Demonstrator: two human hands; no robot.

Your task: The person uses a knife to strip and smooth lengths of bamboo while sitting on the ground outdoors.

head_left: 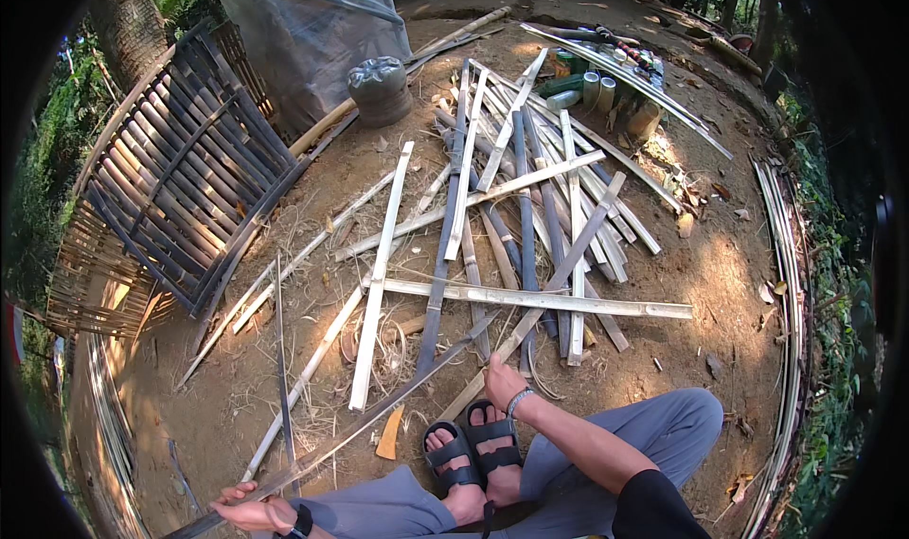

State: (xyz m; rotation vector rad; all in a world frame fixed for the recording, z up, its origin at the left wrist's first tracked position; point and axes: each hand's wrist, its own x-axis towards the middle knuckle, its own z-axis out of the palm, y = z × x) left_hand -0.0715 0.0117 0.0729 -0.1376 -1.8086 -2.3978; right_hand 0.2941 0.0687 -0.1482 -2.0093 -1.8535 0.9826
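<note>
My left hand (254, 512), a dark band on its wrist, is closed around a long dark split bamboo strip (365, 414). From that hand at the lower left, the strip slants up towards the middle of the heap. My right hand (505, 386), with a bracelet, is closed in front of my sandalled feet. Whatever its fingers hold is hidden. A flat bamboo slat (568, 269) passes just beyond it, slanting up to the right. Ahead lies a loose heap of split bamboo (521, 198), pale inner faces mixed with dark outer ones.
A bamboo slatted frame (185, 165) stands at the left beside a grey plastic sheet (312, 47) and a dark plastic container (379, 91). Bottles and cans (592, 89) sit at the back right. Long thin strips (786, 302) line the right edge. An orange-yellow piece (388, 433) lies near my feet.
</note>
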